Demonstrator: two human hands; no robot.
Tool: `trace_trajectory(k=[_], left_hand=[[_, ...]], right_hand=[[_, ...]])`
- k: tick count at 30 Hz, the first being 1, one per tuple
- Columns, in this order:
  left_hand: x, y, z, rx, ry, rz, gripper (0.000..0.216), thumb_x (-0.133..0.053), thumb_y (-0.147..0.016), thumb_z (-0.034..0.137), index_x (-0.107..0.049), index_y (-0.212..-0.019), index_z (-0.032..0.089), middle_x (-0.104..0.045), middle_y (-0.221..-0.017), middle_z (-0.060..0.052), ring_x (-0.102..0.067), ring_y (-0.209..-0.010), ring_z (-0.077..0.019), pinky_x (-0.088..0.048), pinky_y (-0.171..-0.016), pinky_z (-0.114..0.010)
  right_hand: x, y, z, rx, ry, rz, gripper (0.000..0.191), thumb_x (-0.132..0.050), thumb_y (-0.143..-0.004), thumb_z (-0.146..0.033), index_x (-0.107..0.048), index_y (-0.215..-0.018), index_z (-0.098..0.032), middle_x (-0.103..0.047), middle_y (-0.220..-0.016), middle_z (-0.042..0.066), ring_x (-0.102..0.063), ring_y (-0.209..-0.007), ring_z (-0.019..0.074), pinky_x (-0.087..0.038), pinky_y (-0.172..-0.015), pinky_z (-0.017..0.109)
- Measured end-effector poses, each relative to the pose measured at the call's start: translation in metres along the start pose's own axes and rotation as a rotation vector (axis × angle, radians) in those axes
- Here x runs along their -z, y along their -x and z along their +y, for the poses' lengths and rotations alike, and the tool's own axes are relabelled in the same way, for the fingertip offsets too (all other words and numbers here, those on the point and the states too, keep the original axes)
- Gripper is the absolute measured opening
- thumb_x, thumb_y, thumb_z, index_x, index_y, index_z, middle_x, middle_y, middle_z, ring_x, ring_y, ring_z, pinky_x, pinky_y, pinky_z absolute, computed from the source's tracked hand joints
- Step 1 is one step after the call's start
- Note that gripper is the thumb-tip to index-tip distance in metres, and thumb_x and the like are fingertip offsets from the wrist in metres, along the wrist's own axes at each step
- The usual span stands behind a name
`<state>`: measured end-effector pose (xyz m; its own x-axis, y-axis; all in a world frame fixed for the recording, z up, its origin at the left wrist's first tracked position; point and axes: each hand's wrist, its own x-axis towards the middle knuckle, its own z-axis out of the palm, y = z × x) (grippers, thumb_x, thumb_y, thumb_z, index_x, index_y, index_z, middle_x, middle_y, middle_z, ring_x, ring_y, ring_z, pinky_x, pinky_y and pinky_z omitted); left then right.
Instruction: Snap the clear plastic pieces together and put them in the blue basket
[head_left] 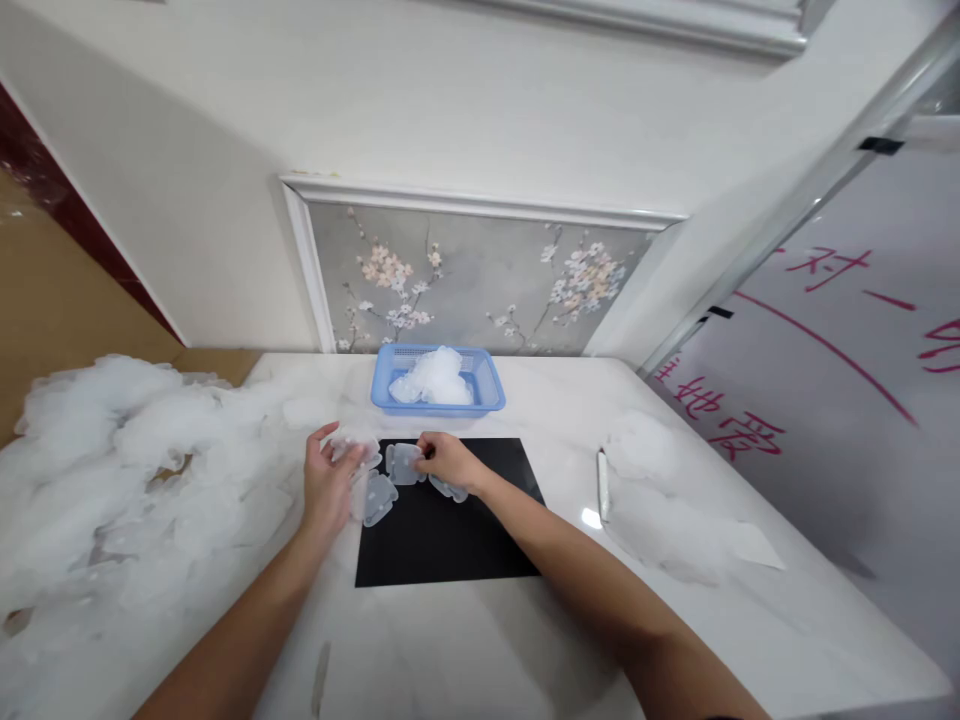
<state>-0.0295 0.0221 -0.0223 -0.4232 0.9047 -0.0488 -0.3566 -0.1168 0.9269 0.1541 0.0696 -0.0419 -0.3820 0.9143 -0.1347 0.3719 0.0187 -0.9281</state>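
My left hand is closed on a translucent plastic piece with a scalloped edge, just off the left edge of a black mat. Over the mat's far part, my right hand pinches the right edge of a second frosted piece. Between the hands and nearer to me lies another such piece, partly over the mat's left edge. One more frosted piece shows below my right hand, partly covered by it. Whether the pieces are joined to one another I cannot tell.
Behind the mat stands a blue plastic basket holding several white translucent pieces. A big heap of similar pieces covers the left side. On the right lie a white pen or knife and more pieces. A whiteboard borders the table's right.
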Motion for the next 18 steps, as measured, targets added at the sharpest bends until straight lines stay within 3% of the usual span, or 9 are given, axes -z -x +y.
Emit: trace_trajectory(k=[3,6,10,18], left_hand=[[0.000,0.002,-0.007,0.079,-0.029,-0.112,0.054,-0.085,-0.055,0.027,-0.057,-0.100,0.021,-0.067,-0.085,0.000,-0.068,-0.073,-0.0156,-0.053,-0.072,-0.030],[-0.001,0.006,-0.010,0.166,-0.044,-0.222,0.047,-0.083,-0.061,0.028,-0.058,-0.100,0.022,-0.069,-0.088,-0.001,-0.070,-0.077,-0.0171,-0.054,-0.073,-0.032],[-0.003,0.011,-0.006,0.283,-0.059,-0.306,0.041,-0.079,-0.064,0.024,-0.062,-0.101,0.023,-0.070,-0.093,-0.003,-0.069,-0.082,-0.0191,-0.056,-0.071,-0.033],[-0.005,0.011,0.004,0.394,-0.059,-0.413,0.048,-0.069,-0.061,0.011,-0.062,-0.107,0.019,-0.070,-0.101,-0.007,-0.068,-0.093,-0.0232,-0.057,-0.081,-0.037]], right_hand=[[0.019,0.015,0.016,-0.045,-0.351,-0.046,0.023,-0.072,-0.064,-0.022,-0.052,-0.075,-0.019,-0.058,-0.062,-0.004,-0.053,-0.054,0.0095,-0.038,-0.051,0.020],[0.038,0.023,0.028,-0.102,-0.531,-0.110,0.035,-0.075,-0.060,-0.029,-0.056,-0.087,-0.019,-0.054,-0.053,-0.007,-0.042,-0.041,0.0068,-0.028,-0.040,0.019],[0.054,0.027,0.037,-0.169,-0.599,-0.194,0.034,-0.073,-0.062,-0.032,-0.056,-0.088,-0.019,-0.037,-0.039,-0.012,-0.026,-0.034,0.0050,-0.017,-0.036,0.019],[0.061,0.036,0.031,-0.199,-0.523,-0.331,0.028,-0.063,-0.066,-0.026,-0.058,-0.092,-0.017,-0.048,-0.042,-0.008,-0.035,-0.033,0.0068,-0.021,-0.035,0.020]])
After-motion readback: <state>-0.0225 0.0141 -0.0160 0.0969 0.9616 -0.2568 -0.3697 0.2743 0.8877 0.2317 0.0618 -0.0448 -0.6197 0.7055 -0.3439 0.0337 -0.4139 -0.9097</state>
